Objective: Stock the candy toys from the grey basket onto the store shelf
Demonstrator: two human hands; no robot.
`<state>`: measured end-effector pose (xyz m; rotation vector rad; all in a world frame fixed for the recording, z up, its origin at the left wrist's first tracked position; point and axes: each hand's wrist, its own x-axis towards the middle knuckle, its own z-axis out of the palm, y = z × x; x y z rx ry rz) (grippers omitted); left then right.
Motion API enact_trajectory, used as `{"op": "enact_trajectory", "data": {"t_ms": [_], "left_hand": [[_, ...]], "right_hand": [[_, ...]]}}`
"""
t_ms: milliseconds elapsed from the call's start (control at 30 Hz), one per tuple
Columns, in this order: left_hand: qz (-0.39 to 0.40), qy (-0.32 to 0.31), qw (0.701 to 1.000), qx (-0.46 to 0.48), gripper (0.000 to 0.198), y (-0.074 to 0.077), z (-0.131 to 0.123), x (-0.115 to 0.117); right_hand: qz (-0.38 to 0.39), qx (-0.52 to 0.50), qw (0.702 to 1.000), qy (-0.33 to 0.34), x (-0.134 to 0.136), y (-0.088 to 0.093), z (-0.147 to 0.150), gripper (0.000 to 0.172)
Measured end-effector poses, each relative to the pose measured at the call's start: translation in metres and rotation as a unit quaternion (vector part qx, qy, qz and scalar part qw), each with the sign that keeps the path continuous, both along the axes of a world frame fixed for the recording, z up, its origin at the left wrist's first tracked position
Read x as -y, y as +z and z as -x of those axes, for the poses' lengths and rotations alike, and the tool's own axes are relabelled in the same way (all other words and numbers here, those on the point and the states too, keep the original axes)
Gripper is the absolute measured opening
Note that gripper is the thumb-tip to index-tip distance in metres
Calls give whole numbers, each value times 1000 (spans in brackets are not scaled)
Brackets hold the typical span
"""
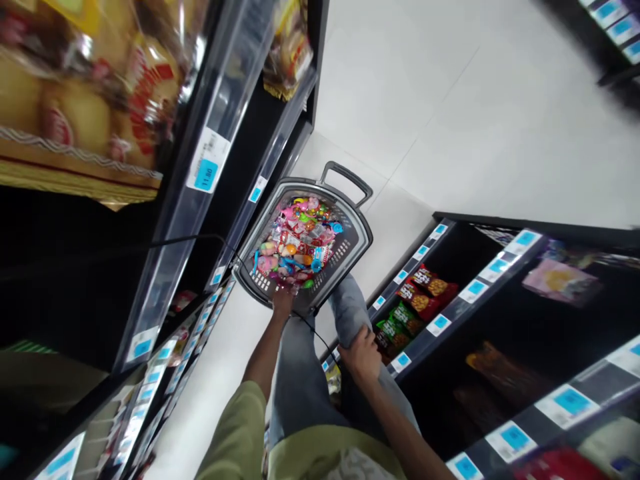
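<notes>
A grey shopping basket [356, 233] stands on the floor in front of me, with its black handle [350, 175] folded out over the far side. Inside lies a mixed heap of small colourful wrapped sweets and toy-like pieces [300, 240]. My left hand [283, 298] reaches over the basket's near rim into the heap's near edge. Its fingertips are hidden or too small to make out. My right hand [363, 355] lies over my bent knee, thumb and fingers apart, holding nothing. A thin black cord [315, 331] runs across the basket's near side.
Dark shelves with blue-and-white price tags [204, 167] rise close on my left, holding large bagged pastries [85, 100]. On the right, lower shelves hold red snack bags [425, 290] and green ones [400, 327]. Pale floor tiles [400, 87] stretch ahead.
</notes>
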<state>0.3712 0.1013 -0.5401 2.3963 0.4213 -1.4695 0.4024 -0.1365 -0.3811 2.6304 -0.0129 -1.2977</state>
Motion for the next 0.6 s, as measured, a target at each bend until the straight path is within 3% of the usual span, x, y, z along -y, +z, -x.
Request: {"op": "enact_trajectory", "data": {"t_ms": [233, 333, 400, 500, 600], "left_hand": [[-1, 22, 999, -31, 34, -15, -24, 21], [1, 37, 999, -38, 33, -4, -36, 31], [1, 50, 998, -24, 33, 17, -44, 35], [-5, 75, 997, 13, 45, 64, -57, 40], [-17, 111, 993, 43, 54, 121, -70, 42]], "right_hand": [[-47, 35, 997, -51, 9, -6, -2, 72], [-50, 42, 997, -36, 14, -4, -4, 73], [-36, 36, 999, -16, 17, -1, -6, 72], [-45, 51, 998, -3, 22, 1, -7, 67], [-118, 43, 989, -80, 32, 4, -7, 52]]}}
